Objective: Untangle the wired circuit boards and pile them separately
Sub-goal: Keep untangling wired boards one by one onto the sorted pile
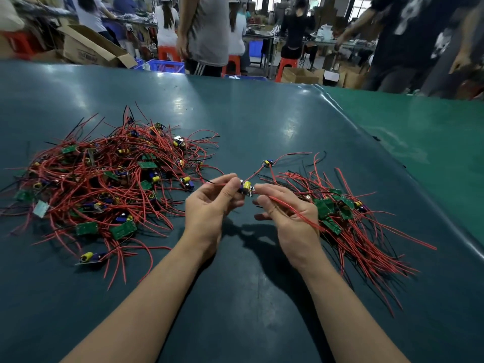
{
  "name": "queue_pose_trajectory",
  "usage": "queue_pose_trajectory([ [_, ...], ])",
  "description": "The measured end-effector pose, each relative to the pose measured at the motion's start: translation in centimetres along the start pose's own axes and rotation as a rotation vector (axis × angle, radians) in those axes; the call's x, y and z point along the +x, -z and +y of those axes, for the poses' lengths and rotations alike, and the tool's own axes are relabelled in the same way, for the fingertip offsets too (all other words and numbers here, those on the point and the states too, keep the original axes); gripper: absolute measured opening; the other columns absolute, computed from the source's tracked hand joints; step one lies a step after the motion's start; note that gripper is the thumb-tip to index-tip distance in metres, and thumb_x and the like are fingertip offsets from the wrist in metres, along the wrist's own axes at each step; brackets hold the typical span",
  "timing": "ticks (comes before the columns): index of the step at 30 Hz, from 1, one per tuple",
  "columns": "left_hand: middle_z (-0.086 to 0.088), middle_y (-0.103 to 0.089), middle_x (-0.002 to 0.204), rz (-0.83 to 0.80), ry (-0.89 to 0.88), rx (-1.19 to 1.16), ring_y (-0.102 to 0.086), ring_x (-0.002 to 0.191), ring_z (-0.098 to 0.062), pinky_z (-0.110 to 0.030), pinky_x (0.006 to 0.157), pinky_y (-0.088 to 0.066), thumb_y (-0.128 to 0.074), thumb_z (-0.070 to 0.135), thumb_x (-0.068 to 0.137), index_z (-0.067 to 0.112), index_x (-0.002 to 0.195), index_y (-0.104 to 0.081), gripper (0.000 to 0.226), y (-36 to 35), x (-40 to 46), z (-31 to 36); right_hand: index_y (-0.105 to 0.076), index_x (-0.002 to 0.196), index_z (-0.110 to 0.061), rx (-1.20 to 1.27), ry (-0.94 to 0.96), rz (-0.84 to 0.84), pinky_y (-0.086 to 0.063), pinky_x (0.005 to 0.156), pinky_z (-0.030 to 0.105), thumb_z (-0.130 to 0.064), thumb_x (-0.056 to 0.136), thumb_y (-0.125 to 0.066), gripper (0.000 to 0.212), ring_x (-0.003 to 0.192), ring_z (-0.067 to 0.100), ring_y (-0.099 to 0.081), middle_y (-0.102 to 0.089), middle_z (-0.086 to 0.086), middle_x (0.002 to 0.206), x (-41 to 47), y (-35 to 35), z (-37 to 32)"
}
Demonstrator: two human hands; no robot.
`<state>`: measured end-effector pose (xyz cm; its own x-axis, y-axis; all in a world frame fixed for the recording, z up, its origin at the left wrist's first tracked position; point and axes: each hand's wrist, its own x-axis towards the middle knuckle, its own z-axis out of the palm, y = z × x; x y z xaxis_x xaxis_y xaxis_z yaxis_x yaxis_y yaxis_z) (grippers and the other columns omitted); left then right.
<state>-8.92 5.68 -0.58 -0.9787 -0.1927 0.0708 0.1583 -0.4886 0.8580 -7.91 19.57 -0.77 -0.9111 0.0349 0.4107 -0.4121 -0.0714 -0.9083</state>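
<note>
A tangled heap of circuit boards with red and black wires covers the left of the dark green table. A neater pile of boards with aligned red wires lies at the right. Between them, above the table, my left hand pinches a small circuit board with a yellow capacitor. My right hand holds that board's red wire, which runs back over my palm. Another small board hangs on a wire just beyond my fingers.
A single board with a yellow capacitor lies loose near the front left. The table's raised right edge borders a lighter green surface. People, red stools, cardboard boxes and blue crates stand beyond the far edge.
</note>
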Motion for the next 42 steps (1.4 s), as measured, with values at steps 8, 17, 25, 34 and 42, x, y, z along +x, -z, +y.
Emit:
queue_pose_trajectory([
  [8, -0.006, -0.073, 0.079, -0.099, 0.223, -0.150, -0.066, 0.066, -0.012, -0.022, 0.065, -0.055, -0.063, 0.017, 0.081, 0.006, 0.093, -0.069, 0.017, -0.1, 0.1, 0.2, -0.076, 0.103, -0.004, -0.382, 0.294, -0.089, -0.053, 0.084, 0.023, 0.014, 0.088, -0.060, 0.028, 0.093, 0.014, -0.068, -0.072, 0.010, 0.101, -0.7, -0.5, 0.5],
  [17, -0.008, -0.072, 0.071, -0.373, 0.143, 0.284, -0.060, 0.057, -0.008, -0.017, 0.055, -0.048, -0.068, 0.027, 0.077, 0.010, 0.080, -0.075, 0.019, -0.2, -1.1, -0.3, -0.078, 0.082, -0.011, 0.043, -0.227, 0.044, -0.055, 0.070, 0.025, -0.020, 0.086, -0.069, 0.014, 0.071, 0.013, -0.067, -0.075, 0.006, 0.078, 0.2, 0.3, -0.1],
  [25, 0.010, -0.065, 0.058, -0.398, 0.063, 0.411, -0.053, 0.049, 0.005, -0.007, 0.050, -0.039, -0.060, 0.001, 0.093, 0.006, 0.078, -0.068, 0.018, -0.4, -1.6, -0.4, -0.076, 0.082, -0.005, 0.191, -0.426, -0.027, -0.050, 0.061, 0.027, -0.019, 0.079, -0.075, 0.015, 0.066, 0.021, -0.061, -0.070, 0.011, 0.075, 0.2, 0.6, -0.1],
  [34, -0.001, -0.067, 0.061, -0.369, 0.129, 0.402, -0.061, 0.057, -0.008, -0.015, 0.056, -0.048, -0.052, -0.001, 0.096, 0.006, 0.077, -0.066, 0.025, -0.5, -1.3, 0.0, -0.075, 0.090, -0.010, 0.148, -0.374, -0.042, -0.035, 0.040, 0.016, -0.018, 0.099, -0.055, 0.024, 0.037, 0.004, -0.041, -0.052, -0.006, 0.052, 0.3, 0.5, 0.1],
  [42, 0.004, -0.063, 0.059, -0.444, 0.115, 0.381, -0.057, 0.053, -0.005, -0.013, 0.054, -0.044, -0.056, 0.002, 0.094, 0.005, 0.075, -0.062, 0.019, -0.7, -1.2, 0.0, -0.077, 0.089, -0.015, 0.176, -0.317, 0.100, -0.018, 0.045, 0.022, -0.017, 0.098, -0.057, 0.022, 0.039, 0.007, -0.023, -0.031, -0.005, 0.046, 0.9, 0.9, 0.5],
])
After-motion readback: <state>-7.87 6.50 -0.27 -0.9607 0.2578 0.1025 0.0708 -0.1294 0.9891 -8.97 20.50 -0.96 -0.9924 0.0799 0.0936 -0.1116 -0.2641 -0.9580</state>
